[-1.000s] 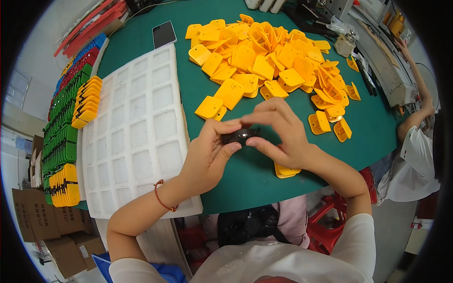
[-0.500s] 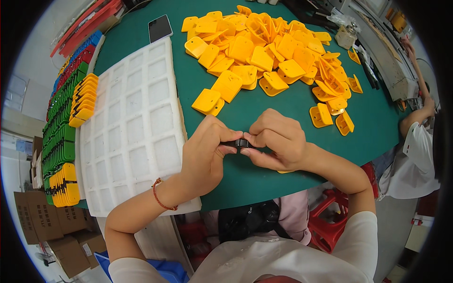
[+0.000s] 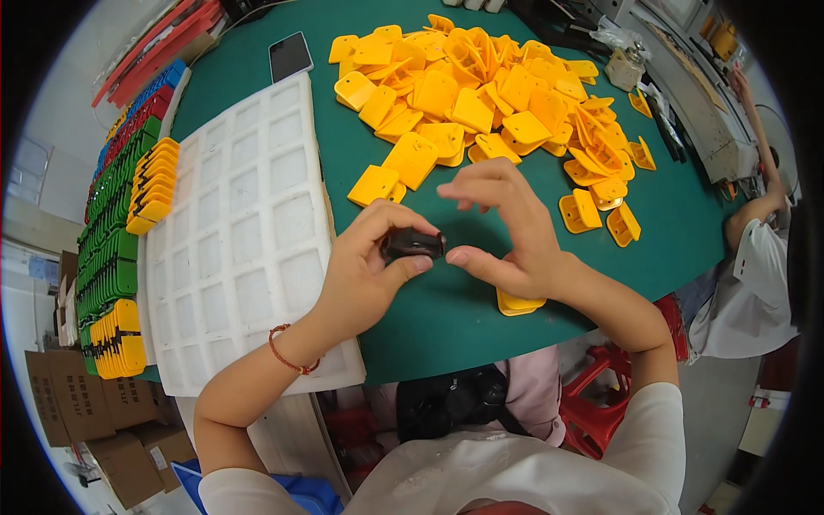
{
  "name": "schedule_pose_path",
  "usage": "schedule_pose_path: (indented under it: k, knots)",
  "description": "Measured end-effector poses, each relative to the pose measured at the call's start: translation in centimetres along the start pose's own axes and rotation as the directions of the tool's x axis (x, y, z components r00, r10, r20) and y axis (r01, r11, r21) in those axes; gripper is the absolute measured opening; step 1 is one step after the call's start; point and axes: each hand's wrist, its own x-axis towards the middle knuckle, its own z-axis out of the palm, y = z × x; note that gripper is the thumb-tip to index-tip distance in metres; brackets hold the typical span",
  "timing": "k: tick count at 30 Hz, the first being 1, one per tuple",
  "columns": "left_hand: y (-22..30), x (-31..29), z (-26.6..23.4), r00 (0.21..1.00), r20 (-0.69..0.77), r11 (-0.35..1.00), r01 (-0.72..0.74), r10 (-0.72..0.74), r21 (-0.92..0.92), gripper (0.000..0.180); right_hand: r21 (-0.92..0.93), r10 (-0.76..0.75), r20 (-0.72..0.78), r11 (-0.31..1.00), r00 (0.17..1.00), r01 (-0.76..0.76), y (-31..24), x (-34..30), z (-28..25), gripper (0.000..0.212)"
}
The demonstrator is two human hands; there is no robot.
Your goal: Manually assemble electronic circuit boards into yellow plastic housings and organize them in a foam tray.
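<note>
A small dark, shiny part [image 3: 412, 245] is gripped between the thumb and fingers of my left hand [image 3: 365, 264]; its exact kind is hard to make out. Just to its right is my right hand [image 3: 515, 236], thumb and fingers spread and holding nothing, the thumb tip close to the part's end. Below my right wrist lies a yellow folded plastic clip [image 3: 519, 304], partly covered by the wrist. Beyond both hands spreads a large heap of similar yellow clips [image 3: 472, 107], with a few loose ones at its near edge.
A white tray with square pockets [image 3: 245, 232] lies left on the green table [image 3: 446, 330]. Rows of green clips [image 3: 112, 223] and yellow clips [image 3: 154, 184] stand along its left side. A phone [image 3: 290, 57] rests behind it. Another person's arm [image 3: 760, 137] shows at far right.
My right hand has let go of the dark part and opened, moving slightly up and right. My left hand keeps the part, now tilted, showing more of it. The clip under my wrist shows more.
</note>
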Motion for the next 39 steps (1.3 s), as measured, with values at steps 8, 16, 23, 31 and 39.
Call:
schedule_pose_path:
  k: [8,16,23,31,39]
  knots:
    - [0.0,-0.1,0.3,0.994,-0.085,0.979,-0.084,0.069,-0.183,0.026,-0.030,-0.089,0.018,0.996,0.996,0.089,0.1,-0.2,0.8,0.035]
    - [-0.2,-0.1,0.4,0.979,-0.051,0.980,-0.201,0.200,-0.012,0.028,-0.009,-0.190,0.040,0.982,0.981,0.191,0.7,-0.6,0.7,0.025]
    - [-0.3,-0.1,0.4,0.989,-0.141,0.990,-0.064,0.047,-0.122,0.026,-0.100,-0.058,0.104,0.993,0.993,0.069,0.6,0.6,-0.6,0.025]
    - [-0.5,0.2,0.0,0.983,-0.166,0.994,-0.089,0.079,-0.056,0.026,-0.740,0.242,-0.007,0.651,0.970,-0.168,3.0,-0.2,-1.9,0.017]
    - [-0.5,0.2,-0.3,0.959,-0.219,0.983,-0.169,0.182,0.077,0.026,-0.061,0.199,-0.199,0.975,0.959,-0.215,1.2,1.4,-1.4,0.033]
